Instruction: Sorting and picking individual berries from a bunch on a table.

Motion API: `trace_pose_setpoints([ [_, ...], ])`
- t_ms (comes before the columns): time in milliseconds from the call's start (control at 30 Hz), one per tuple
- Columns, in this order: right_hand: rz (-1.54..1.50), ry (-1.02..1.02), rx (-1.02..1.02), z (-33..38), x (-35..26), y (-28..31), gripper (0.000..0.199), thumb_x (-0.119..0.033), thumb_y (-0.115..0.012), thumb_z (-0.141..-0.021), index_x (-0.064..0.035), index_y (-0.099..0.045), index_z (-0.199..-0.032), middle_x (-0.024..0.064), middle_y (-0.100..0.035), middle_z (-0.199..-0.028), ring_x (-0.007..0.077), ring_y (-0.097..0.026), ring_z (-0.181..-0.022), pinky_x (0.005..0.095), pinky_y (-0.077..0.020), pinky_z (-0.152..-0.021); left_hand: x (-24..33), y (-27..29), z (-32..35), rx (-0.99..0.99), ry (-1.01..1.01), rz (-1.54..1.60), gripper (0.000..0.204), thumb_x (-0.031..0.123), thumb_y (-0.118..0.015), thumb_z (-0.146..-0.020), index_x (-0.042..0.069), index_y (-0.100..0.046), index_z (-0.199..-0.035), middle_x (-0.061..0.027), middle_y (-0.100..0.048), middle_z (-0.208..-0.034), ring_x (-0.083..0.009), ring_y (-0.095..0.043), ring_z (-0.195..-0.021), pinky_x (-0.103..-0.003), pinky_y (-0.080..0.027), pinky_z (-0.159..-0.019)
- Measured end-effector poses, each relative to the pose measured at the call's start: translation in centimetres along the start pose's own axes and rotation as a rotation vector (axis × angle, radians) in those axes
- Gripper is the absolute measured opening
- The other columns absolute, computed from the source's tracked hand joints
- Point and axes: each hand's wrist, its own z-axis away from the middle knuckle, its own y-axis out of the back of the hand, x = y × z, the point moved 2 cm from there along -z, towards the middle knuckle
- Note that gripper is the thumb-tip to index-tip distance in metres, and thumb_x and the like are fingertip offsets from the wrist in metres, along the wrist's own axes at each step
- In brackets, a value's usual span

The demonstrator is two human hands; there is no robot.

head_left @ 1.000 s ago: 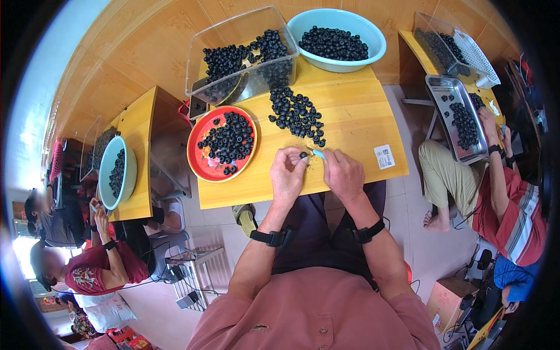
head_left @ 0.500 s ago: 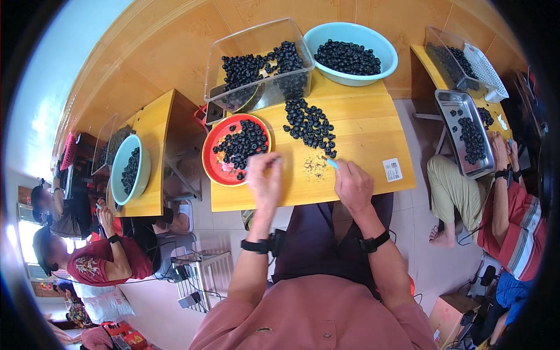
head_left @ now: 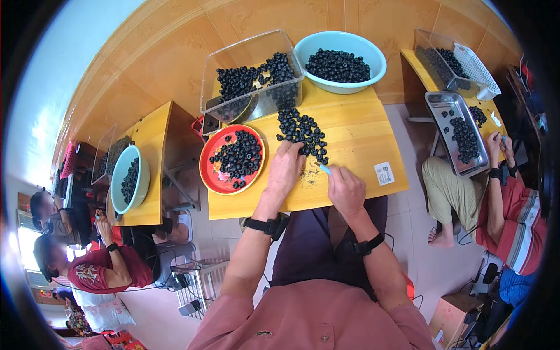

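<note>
My left hand (head_left: 285, 168) stretches forward on the yellow wooden table (head_left: 356, 143), its fingertips at the near edge of a loose pile of small dark round fruits (head_left: 302, 132). What it holds, if anything, is hidden under the fingers. My right hand (head_left: 344, 188) rests on the table just right of it, closed around a small light-blue tool (head_left: 324, 169) whose tip points toward the pile. Left of my left hand sits a red plate (head_left: 211, 175) with several of the same dark fruits.
A clear plastic tub (head_left: 233, 55) and a teal bowl (head_left: 318, 44), both with dark fruits, stand at the table's far edge. A person at right works over a metal tray (head_left: 437, 105). Other people sit at left by another teal bowl (head_left: 119, 175).
My hands have separated. The left hand has reached forward from near the right hand to the edge of the fruit pile; the right hand stays put with the blue tool.
</note>
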Motion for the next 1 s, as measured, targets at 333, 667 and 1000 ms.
trace_pose_setpoints([
  [333,0.023,0.02,-0.013,-0.1,0.1,0.0,0.011,-0.01,-0.069,-0.091,-0.0073,-0.069,-0.102,0.0076,-0.059,-0.076,0.0271,-0.066,-0.069,0.0403,-0.0534,-0.06,-0.4,-0.9,1.0,-0.017,0.071,0.081,0.029,-0.003,-0.073,-0.084,0.001,-0.072,-0.113,-0.018,-0.067,-0.099,-0.0336,-0.07,-0.087,-0.042,-0.057,-0.079],
  [667,0.03,0.035,0.001,-0.3,-0.4,0.3,0.007,-0.011,-0.071,-0.091,-0.0062,-0.07,-0.097,0.0072,-0.058,-0.073,0.0259,-0.065,-0.066,0.0393,-0.0531,-0.058,-0.5,-0.9,1.9,0.022,0.069,0.083,0.024,0.001,-0.073,-0.085,0.0,-0.073,-0.109,-0.0198,-0.07,-0.1,-0.0346,-0.071,-0.087,-0.042,-0.057,-0.079],
  [1000,0.062,0.037,-0.006,-0.2,-0.2,0.0,0.01,-0.011,-0.07,-0.092,-0.0067,-0.071,-0.1,0.0072,-0.059,-0.075,0.0258,-0.065,-0.066,0.0391,-0.0525,-0.058,1.1,-0.6,3.1,0.064,0.322,0.492,0.02,0.0,-0.073,-0.089,-0.002,-0.074,-0.11,-0.0077,-0.071,-0.093,-0.0131,-0.07,-0.084,-0.028,-0.056,-0.077],
])
